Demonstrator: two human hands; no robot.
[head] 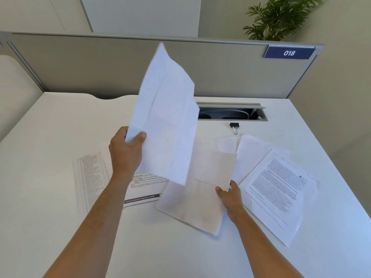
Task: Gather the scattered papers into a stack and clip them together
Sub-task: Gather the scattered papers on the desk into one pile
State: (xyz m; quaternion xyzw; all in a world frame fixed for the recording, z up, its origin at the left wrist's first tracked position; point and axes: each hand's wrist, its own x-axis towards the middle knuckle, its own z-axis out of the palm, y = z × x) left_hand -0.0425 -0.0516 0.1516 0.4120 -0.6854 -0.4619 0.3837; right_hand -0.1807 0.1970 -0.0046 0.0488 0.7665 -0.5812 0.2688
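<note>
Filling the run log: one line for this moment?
left hand: holds raised sheets | right hand: pinches sheet on desk | clip: unused

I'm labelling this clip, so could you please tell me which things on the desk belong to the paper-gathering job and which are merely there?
Part of the job:
- raised sheets held by the left hand
- blank sheet gripped by the right hand
- table sheet
- printed page
- binder clip

Just there:
- cable tray
- number plate
- plant
</note>
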